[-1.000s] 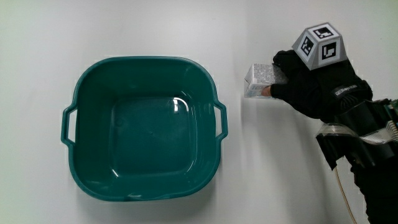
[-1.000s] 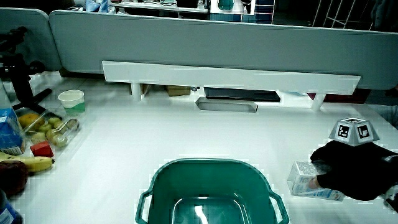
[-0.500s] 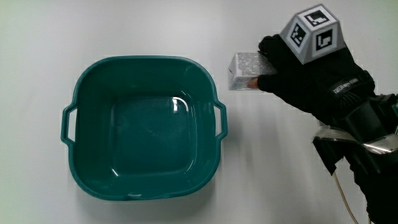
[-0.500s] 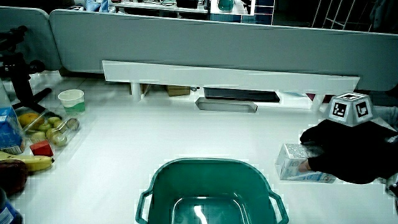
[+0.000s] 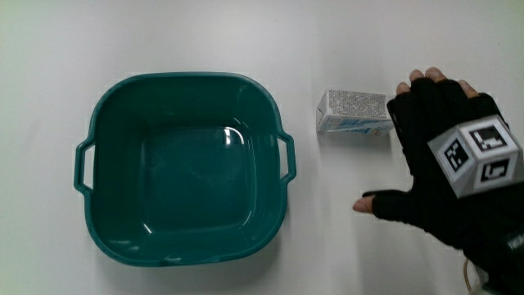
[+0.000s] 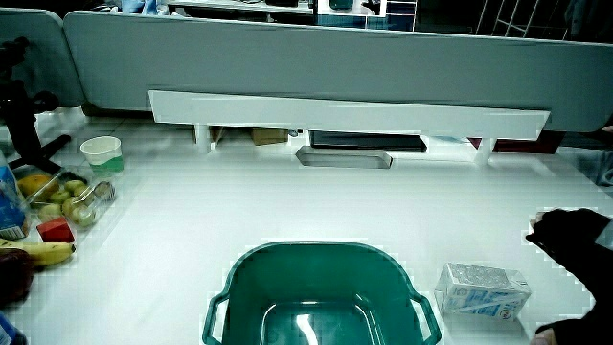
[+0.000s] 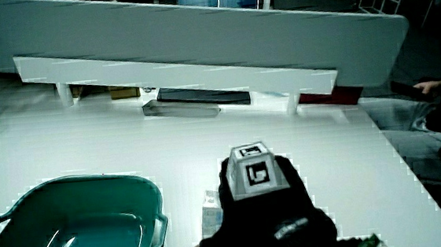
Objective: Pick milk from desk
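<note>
Main view shows the milk lying on its side on the white surface, just beside the teal tub, near the tub's handle. The hand hovers flat beside the carton, palm down, with the grip released: fingers spread and extended, thumb sticking out toward the tub, nothing held. The fingertips reach about level with the carton's end, close to it, though contact cannot be told. A patterned cube sits on the back of the glove.

Both side views show the tub close to the person with nothing in it. In a side view the milk lies beside the tub's rim, clear of the hand, which shows only partly at the frame's edge. In a side view the hand with its cube covers most of the milk, of which only a sliver shows between glove and tub.

Farther from the person, a cup, a banana and other fruit sit at the surface's edge, and a low partition runs along it.
</note>
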`<state>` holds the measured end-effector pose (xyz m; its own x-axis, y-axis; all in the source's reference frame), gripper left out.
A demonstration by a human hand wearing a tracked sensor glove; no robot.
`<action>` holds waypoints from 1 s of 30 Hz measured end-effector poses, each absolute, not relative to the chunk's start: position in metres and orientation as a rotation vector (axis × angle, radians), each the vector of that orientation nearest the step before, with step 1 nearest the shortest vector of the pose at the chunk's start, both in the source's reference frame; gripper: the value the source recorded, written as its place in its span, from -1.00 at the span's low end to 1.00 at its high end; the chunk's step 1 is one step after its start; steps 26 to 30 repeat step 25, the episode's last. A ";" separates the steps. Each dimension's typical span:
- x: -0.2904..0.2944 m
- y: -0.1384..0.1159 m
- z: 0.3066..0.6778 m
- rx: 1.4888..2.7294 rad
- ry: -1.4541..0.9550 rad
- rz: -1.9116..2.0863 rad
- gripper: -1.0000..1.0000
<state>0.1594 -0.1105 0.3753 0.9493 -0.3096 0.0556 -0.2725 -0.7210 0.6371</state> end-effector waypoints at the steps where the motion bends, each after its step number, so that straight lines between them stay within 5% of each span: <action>1: 0.158 -0.111 0.370 2.434 -0.413 -0.085 1.00; 16: 0.119 -0.106 0.307 2.533 -0.553 -0.103 1.00; 30: 0.090 -0.102 0.286 2.556 -0.646 -0.061 1.00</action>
